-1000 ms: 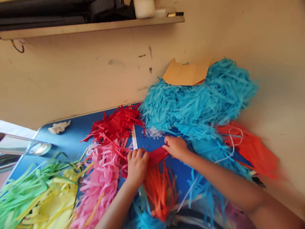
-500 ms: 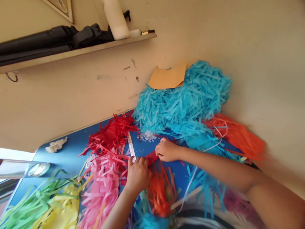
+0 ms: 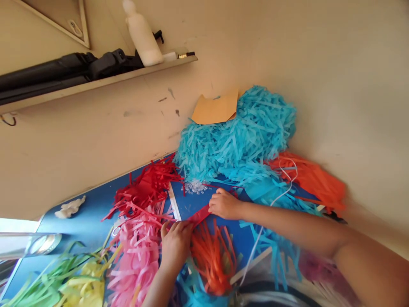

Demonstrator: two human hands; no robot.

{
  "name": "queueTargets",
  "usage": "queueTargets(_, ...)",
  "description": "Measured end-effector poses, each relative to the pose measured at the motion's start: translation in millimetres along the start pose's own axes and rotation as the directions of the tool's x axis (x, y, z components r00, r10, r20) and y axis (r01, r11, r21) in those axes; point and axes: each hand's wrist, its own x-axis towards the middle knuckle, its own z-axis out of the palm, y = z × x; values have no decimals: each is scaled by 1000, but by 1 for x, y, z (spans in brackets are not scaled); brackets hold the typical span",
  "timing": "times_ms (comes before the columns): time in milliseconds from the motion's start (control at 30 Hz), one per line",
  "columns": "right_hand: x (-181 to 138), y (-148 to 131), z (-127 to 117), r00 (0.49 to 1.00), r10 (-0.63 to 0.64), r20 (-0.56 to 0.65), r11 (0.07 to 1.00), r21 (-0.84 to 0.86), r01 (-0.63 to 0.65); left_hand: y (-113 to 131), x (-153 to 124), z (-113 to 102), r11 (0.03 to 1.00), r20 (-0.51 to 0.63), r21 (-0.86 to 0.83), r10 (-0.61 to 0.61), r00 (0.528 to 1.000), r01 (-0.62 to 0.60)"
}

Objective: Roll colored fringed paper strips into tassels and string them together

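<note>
Both hands hold a red-orange fringed paper strip (image 3: 211, 251) on the blue table (image 3: 92, 217). My left hand (image 3: 175, 243) pinches the strip's uncut band at its left end, fingers closed. My right hand (image 3: 225, 204) grips the same band at its right end, fingers curled. The cut fringe hangs toward me between the hands. A red fringe pile (image 3: 147, 189) and a pink fringe pile (image 3: 137, 256) lie just left of my left hand.
A big heap of light-blue fringe (image 3: 236, 136) with a tan card (image 3: 215, 108) on it leans on the wall. Orange fringe (image 3: 309, 177) lies to the right, green and yellow fringe (image 3: 64, 283) at the lower left. A shelf (image 3: 96, 83) carries a white bottle (image 3: 142, 36).
The camera has tilted up and right, so the scene has slid left. Both hands stay on the red strip; the left hand has shifted slightly down and left along it.
</note>
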Motion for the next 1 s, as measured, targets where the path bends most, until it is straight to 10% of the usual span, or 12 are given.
queueTargets(333, 19, 7, -6, 961, 275, 40, 957, 80, -277, -9, 10, 12, 951, -18, -96, -298, 954, 295)
queueTargets(767, 26, 3, -19, 920, 388, 58, 921, -4, -389, -9, 22, 6, 959, -37, 54, -278, 960, 279)
queueTargets(900, 21, -1, -27, 996, 85, -10, 990, -108, -86, -7, 23, -3, 992, -44, 127, 14, 999, -8)
queueTargets(1000, 21, -8, -23, 964, -267, 7, 935, -242, 261, -3, 26, -10, 984, -10, 150, 100, 995, -97)
